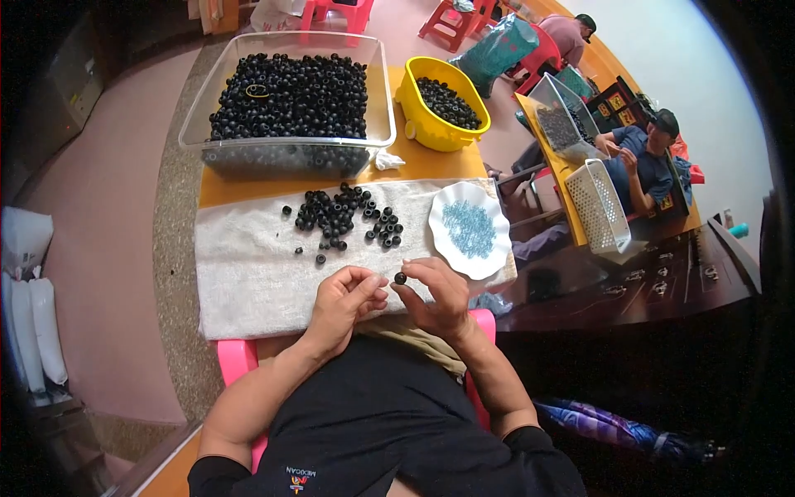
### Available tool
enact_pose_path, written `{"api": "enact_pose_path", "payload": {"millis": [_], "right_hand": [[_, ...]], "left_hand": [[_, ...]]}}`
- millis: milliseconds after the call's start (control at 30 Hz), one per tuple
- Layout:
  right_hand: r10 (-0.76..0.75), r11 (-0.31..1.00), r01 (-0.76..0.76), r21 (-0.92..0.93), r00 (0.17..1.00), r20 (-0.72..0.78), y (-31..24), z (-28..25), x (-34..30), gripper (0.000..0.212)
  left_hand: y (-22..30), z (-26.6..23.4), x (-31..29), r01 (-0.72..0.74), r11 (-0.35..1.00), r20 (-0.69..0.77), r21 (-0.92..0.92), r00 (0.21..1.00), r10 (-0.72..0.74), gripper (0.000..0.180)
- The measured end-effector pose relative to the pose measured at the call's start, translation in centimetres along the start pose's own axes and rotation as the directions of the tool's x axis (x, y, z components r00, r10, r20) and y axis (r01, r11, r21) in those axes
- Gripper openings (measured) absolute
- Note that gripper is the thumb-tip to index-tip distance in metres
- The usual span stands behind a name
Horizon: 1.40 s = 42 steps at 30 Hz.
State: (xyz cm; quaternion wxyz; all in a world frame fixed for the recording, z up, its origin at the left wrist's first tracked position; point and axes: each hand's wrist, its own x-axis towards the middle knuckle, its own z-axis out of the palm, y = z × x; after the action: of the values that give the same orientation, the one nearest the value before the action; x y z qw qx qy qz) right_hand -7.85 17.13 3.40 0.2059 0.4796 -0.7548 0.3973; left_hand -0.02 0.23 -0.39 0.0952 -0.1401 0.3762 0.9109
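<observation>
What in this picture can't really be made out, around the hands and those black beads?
- Right hand: pinches one black bead; its hole is too small to see in the head view.
- Left hand: curled fingers hide whether it holds anything.
- White plate: the small blue pieces are too tiny to identify.
- Clear tub: its wall blurs the lower beads.

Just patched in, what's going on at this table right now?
A seated person holds a small black bead at the fingertips of the right hand, with the left hand close beside it, over a white towel. Loose black beads lie scattered on the towel, next to a white plate of small blue pieces. Behind are a clear bin and a yellow tub, both holding more black beads.
</observation>
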Motion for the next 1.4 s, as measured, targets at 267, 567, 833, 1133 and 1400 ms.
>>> {"api": "enact_pose_path", "payload": {"millis": [267, 567, 833, 1133, 1400], "right_hand": [[0.117, 0.984, -0.127, -0.124, 0.989, -0.088, 2.0, -1.5, 2.7, 0.031], [0.056, 0.971, -0.131, -0.201, 0.939, -0.341, 12.1, -4.7, 12.7, 0.022], [0.136, 0.947, -0.194, -0.255, 0.964, -0.228, 16.2, -3.2, 14.1, 0.019], [0.101, 0.987, -0.031, -0.156, 0.88, 0.465, 6.1, 2.4, 7.9, 0.02], [0.113, 0.943, 0.149, -0.299, 0.7, 0.705, 5.3, 3.4, 7.4, 0.02]], "left_hand": [[-0.3, -0.3, 0.2, -0.013, 1.0, -0.004, 0.001, 1.0, 0.013, 0.017], [-0.1, -0.1, -0.1, -0.001, 1.0, -0.015, 0.009, 1.0, 0.001, 0.015], [-0.2, -0.4, 0.0, -0.007, 0.999, -0.027, -0.04, 1.0, 0.006, 0.014], [-0.6, -0.8, 0.4, -0.018, 1.0, 0.028, -0.005, 0.999, 0.018, 0.013], [-0.6, -0.5, 0.2, -0.017, 1.0, 0.024, -0.011, 1.0, 0.017, 0.013]]}}
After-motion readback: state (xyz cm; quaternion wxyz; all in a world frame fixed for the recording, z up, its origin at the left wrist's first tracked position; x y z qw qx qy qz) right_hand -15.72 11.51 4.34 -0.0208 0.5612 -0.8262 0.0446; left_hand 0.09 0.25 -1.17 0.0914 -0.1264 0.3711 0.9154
